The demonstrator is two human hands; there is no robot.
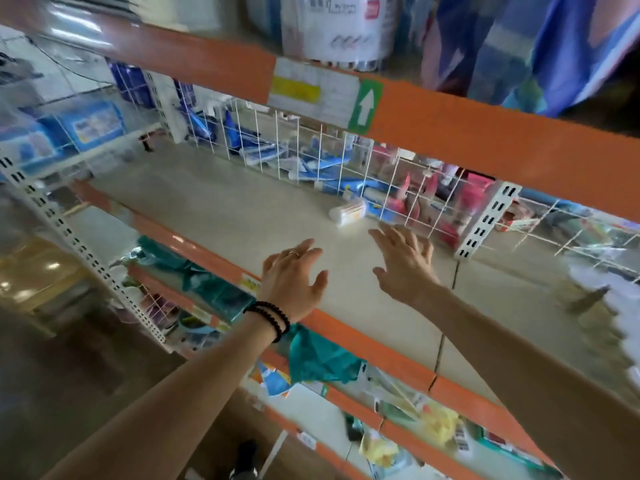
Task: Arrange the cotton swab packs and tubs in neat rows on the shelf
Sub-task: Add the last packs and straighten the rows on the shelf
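While both arms reach in over the shelf (pixel 221 216), almost nothing looks arranged yet: its beige board lies mostly bare, with a single cotton swab tub (pixel 347 212) tipped on its side near the wire grid (pixel 346 161) at the back. Blue packs (pixel 325 168) lie jumbled just behind that grid. Left hand (pixel 294 277) and right hand (pixel 405 263) hover with fingers spread, gripping nothing. I'd judge the rows are barely begun.

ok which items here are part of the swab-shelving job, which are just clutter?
Job:
white cylindrical cotton swab tub lying on its side
beige shelf board
left hand, right hand, both empty

Clutter:
teal plastic bags below
white wire grid
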